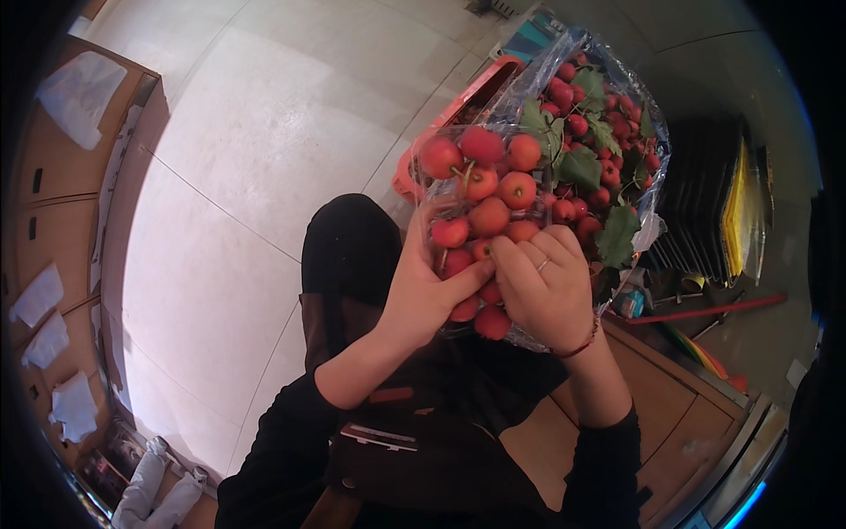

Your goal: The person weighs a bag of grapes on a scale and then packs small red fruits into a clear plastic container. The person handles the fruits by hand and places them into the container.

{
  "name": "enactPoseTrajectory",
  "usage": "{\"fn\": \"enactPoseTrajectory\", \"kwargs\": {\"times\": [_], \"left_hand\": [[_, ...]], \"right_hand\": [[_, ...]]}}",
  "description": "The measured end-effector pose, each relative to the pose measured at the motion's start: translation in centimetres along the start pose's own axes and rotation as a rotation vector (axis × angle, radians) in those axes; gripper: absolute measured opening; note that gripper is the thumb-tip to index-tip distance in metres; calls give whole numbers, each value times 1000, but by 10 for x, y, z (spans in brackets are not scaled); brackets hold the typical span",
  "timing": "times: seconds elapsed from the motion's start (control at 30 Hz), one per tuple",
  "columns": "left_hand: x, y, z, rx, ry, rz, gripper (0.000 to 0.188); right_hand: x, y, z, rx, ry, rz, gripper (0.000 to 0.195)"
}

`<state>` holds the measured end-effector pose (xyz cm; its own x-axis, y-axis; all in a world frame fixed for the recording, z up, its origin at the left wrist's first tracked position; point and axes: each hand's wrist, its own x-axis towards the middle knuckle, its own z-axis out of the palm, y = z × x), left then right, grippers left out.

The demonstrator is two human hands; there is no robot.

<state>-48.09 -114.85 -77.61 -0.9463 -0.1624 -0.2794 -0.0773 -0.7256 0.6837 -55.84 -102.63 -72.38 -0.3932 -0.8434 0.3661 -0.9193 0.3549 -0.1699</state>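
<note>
A clear plastic tray [428,198] full of red-orange hawthorn fruits [489,216] is held before me, above my lap. My left hand [423,284] grips it from the left side, its thumb lying over the fruits. The curled fingers of my right hand [545,281] close at a small fruit [482,249], right by the left thumb tip. Part of that fruit and the right thumb are hidden. Just beyond the tray, a container lined with clear plastic film [651,106] holds many smaller red hawthorn fruits [615,125] with green leaves [581,165].
An orange-red plastic crate [456,99] stands behind the tray. Black folded panels [694,198] with a yellow edge are at right, near a red rod [714,309]. Wooden cabinets [66,172] line the left. Pale floor tiles [244,132] lie between them and my knee.
</note>
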Motion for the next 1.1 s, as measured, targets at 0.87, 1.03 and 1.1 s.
{"fn": "enactPoseTrajectory", "kwargs": {"times": [0.87,1.03,1.1], "left_hand": [[5,11,-6,-102,45,-107,66],[4,13,-4,-92,29,-82,65],[2,14,-2,-88,23,-76,65]], "right_hand": [[-104,28,-46,-109,74,817,28],[-59,-11,-49,290,-33,562,27],[-46,-16,-41,231,-96,469,27]]}}
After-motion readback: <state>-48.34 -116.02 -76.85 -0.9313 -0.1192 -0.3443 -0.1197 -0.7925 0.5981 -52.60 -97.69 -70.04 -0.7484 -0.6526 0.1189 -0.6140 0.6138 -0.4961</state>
